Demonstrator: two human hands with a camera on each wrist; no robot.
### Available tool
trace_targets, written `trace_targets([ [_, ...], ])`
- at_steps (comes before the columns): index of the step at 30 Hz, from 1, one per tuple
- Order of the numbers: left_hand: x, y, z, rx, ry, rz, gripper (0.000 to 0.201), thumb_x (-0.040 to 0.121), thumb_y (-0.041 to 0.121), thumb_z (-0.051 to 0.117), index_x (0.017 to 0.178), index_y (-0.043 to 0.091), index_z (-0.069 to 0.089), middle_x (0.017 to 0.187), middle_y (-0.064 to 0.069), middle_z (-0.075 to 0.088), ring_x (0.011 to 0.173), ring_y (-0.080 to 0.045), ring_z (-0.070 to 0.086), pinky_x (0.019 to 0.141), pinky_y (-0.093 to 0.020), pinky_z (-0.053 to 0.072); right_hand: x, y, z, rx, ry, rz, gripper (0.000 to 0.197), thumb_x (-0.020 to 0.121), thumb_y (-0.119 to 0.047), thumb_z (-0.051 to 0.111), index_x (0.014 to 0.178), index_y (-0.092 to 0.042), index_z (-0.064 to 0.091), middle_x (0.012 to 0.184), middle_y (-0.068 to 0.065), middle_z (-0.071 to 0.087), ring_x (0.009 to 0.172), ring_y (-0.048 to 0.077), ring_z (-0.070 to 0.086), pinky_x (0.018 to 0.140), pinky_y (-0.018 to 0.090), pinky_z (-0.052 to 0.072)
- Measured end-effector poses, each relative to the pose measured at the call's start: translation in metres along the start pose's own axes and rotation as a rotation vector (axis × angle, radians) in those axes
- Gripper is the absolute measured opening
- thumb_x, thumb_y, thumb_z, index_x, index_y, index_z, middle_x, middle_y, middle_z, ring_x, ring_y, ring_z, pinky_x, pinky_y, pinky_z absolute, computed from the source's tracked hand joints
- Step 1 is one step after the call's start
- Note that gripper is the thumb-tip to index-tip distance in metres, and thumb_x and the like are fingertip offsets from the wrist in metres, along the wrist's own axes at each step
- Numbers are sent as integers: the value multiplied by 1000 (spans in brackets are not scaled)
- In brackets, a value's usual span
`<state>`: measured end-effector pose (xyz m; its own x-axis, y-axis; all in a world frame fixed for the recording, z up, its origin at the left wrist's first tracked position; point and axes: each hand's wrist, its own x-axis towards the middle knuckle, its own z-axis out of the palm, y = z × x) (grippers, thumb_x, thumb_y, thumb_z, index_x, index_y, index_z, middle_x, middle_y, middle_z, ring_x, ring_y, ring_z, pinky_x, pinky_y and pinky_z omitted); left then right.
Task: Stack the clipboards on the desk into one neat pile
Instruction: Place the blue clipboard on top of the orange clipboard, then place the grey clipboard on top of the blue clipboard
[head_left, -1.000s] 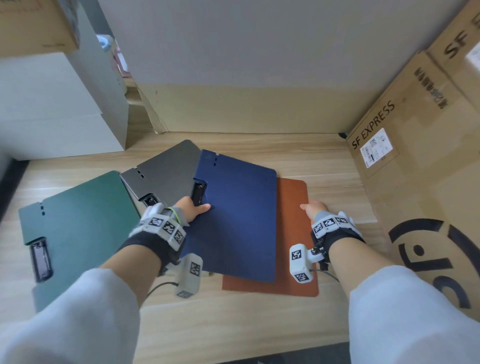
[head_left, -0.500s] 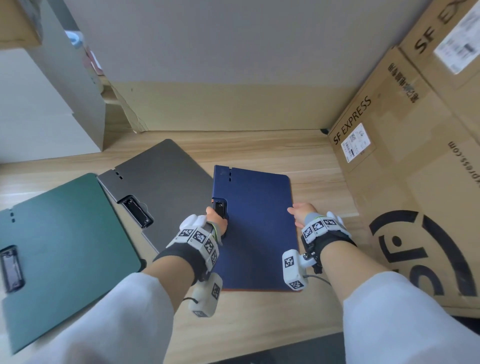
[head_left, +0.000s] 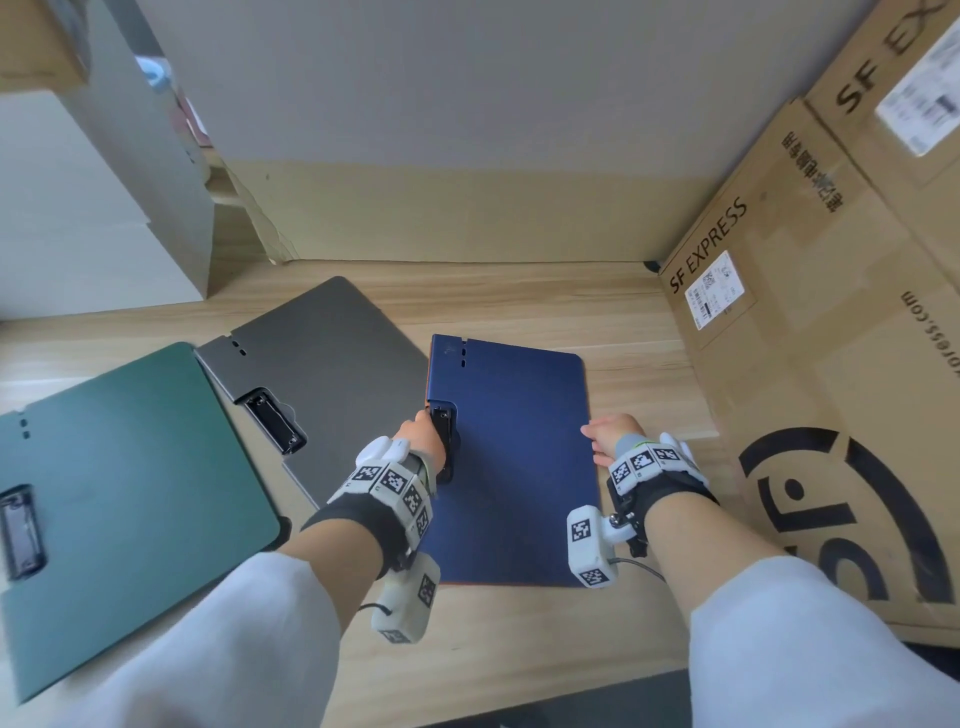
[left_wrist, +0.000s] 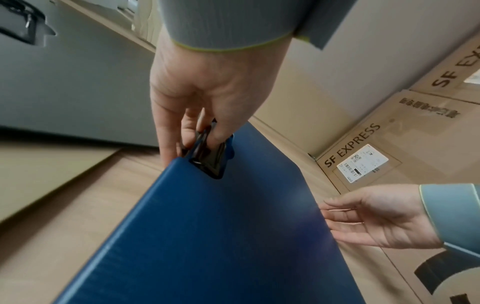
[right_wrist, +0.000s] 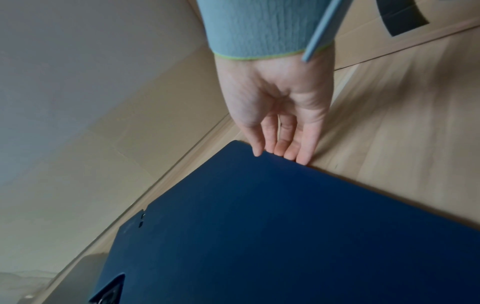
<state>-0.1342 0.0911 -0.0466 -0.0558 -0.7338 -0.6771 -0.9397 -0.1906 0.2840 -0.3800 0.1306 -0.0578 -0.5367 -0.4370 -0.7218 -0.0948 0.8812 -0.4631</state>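
Left hand (head_left: 422, 435) pinched blue clipboard's (head_left: 511, 457) clip, right hand (head_left: 605, 439) w/ straight fingers nudged its edge at frame center; squaring edges flush over orange board looked key.

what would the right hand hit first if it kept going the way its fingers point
The right hand points left across the desk; its fingertips already meet the blue clipboard at its right edge, so that comes first.

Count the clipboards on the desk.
4: dark green plastic clipboard far left, grey clipboard beside it, navy blue clipboard centre, orange clipboard almost hidden beneath it.
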Motion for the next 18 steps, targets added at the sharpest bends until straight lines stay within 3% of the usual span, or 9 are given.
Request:
trace_targets([
  [2,1,0,3,-26,1,1,46,91,9,41,136,6,36,136,-19,48,121,-39,53,103,-45,43,-1,0,0,-3,-6,-13,40,89,-14,56,129,-8,55,100,9,56,105,30,59,101,44,47],
  [6,5,-2,-4,-108,53,-37,42,93,14,38,133,6,42,132,-19,55,119,-37,56,99,-41,46,2,2,0,-37,-14,-39,45,90,-16,55,135,-9,49,102,8,56,112,32,56,105,44,44],
  [9,15,-19,-28,-161,259,-257,40,92,8,44,132,1,40,136,-21,46,127,-37,46,106,-43,37,2,1,2,-72,-24,-33,50,91,-17,54,138,-8,44,131,16,54,123,34,51,107,44,41],
  [12,25,-57,-55,-160,388,-439,44,90,7,51,132,-1,39,139,-21,38,130,-37,39,110,-45,32,3,0,4,-80,-14,-29,50,91,-16,53,139,-7,42,139,17,49,127,34,48,108,44,40],
  [16,33,-108,-78,-180,357,-453,59,90,10,48,144,0,27,150,-22,30,138,-39,34,113,-47,31,5,-1,7,-142,22,-35,51,91,-15,54,139,-5,41,141,16,48,128,34,48,108,43,39],
  [18,29,-121,-81,-52,308,-391,50,92,20,46,139,5,36,146,-17,38,135,-34,39,112,-42,32,8,-1,8,-152,40,-34,50,91,-14,54,139,-5,41,141,16,48,127,34,48,108,42,40],
])
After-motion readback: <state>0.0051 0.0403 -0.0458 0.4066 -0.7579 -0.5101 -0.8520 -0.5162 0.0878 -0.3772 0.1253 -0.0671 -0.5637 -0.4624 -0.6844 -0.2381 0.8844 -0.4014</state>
